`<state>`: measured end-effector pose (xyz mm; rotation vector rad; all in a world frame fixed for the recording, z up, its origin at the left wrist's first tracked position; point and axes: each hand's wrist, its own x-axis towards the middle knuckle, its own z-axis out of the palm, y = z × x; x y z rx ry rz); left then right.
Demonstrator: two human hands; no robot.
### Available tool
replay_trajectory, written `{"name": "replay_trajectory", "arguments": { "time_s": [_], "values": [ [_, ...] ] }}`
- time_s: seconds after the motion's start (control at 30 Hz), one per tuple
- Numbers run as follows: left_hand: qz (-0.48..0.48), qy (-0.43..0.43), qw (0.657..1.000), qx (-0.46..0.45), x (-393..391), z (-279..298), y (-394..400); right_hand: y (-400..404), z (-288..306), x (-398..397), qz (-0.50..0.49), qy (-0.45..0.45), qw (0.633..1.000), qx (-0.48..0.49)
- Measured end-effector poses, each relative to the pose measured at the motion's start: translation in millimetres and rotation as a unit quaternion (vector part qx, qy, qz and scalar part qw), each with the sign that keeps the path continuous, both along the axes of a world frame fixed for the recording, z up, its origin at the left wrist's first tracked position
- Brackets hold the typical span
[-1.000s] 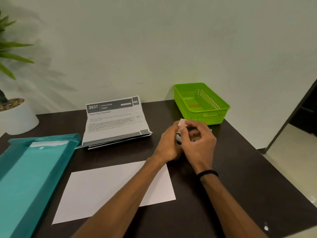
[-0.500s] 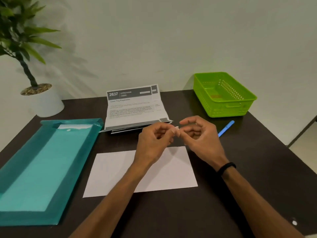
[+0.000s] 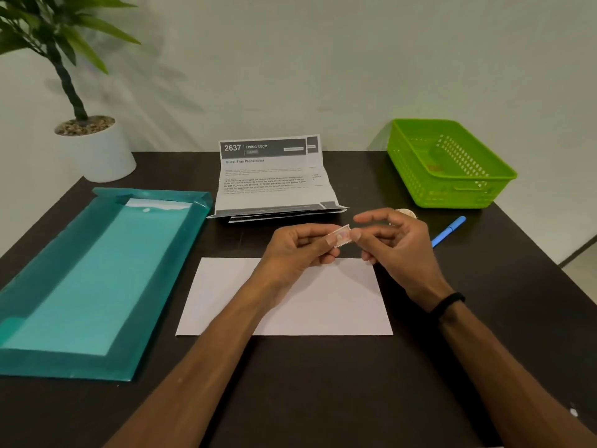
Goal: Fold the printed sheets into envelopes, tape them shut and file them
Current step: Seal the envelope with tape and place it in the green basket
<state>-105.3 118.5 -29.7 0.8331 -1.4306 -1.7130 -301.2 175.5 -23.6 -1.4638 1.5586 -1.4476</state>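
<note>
- Step in hand: taping. A short strip of tape (image 3: 340, 236) is held above the folded white sheet (image 3: 284, 297), which lies flat at the table's near centre. Judged from this, the sheet is folded but not yet sealed or filed.
- Potted plant (image 3: 93, 147): one, far left corner of the dark table (image 3: 323, 383).
- Teal file folder (image 3: 93, 273): one, lying flat at the left, with pale paper showing inside. This is the likely filing destination.
- Printed sheets (image 3: 271, 176): one stack, folded and propped at the far centre. The sheet count in the stack cannot be told.
- Left hand (image 3: 297, 250): fingers curled, thumb and fingertips pinching the left end of the tape strip.
- Right hand (image 3: 397, 247): fingers loosely curled, one fingertip touching the right end of the strip. Whether it grips the strip cannot be told.
- Tape roll (image 3: 405, 213): one, partly hidden behind the right hand.
- Blue pen (image 3: 449, 231): one, lying just right of the right hand.
- Green basket (image 3: 449, 166): one, far right corner.
- Next move, as a judgement: lower the strip onto the sheet's open edge and press it flat. Keep the strip taut, as loose tape may curl and stick to itself or to the fingers.
</note>
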Motion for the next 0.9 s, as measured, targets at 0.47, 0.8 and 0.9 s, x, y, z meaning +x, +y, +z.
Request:
{"name": "replay_trajectory", "arguments": {
  "time_s": [0.47, 0.8, 0.9],
  "values": [
    [0.015, -0.007, 0.999, -0.052, -2.5, -2.1, 2.4, -2.5, -5.0, -2.7, 0.032, 0.058, 0.998, 0.021],
    [0.020, -0.003, 0.998, -0.064, -3.7, -3.5, 2.8, -2.2, -1.9, -7.4, 0.037, -0.030, 0.999, 0.024],
    [0.022, 0.004, 0.998, -0.051, -2.9, -2.8, 3.2, -1.8, -1.0, -8.4, 0.037, -0.037, 0.998, 0.024]
  ]
}}
